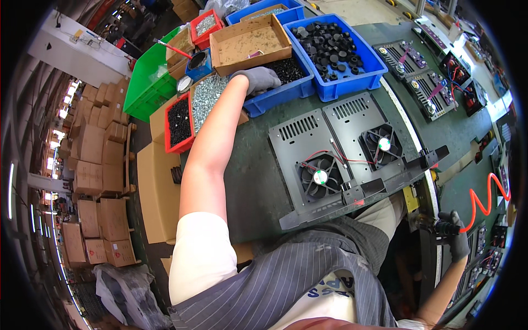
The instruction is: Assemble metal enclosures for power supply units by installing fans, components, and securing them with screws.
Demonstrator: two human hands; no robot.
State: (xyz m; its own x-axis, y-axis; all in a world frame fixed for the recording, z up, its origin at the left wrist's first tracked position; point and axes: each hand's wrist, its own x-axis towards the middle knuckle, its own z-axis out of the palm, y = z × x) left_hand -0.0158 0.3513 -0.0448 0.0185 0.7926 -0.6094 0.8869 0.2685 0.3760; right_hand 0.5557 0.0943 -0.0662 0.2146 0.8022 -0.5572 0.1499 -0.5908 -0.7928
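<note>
My left hand (pixel 258 80), in a grey glove, reaches into a blue bin of small black screws (pixel 287 70). Its fingers are curled down among them, and whatever they pinch is hidden. At the right, my gloved right hand (pixel 457 240) is wrapped around a dark power screwdriver (pixel 443 226) with a red coiled hose (pixel 479 202) running from it. Between my hands, two grey slotted metal panels (pixel 300 133) lie side by side on the dark green bench. Each bears a black cooling fan (pixel 319 177) with red and black wires.
A blue bin of black round caps (pixel 330 52) stands beyond the panels. A cardboard tray (pixel 250 44) rests over the screw bin. Red bins (pixel 179 124), silver screws (pixel 209 99) and a green crate (pixel 151 88) sit left. Assembled units (pixel 421 82) line the right conveyor.
</note>
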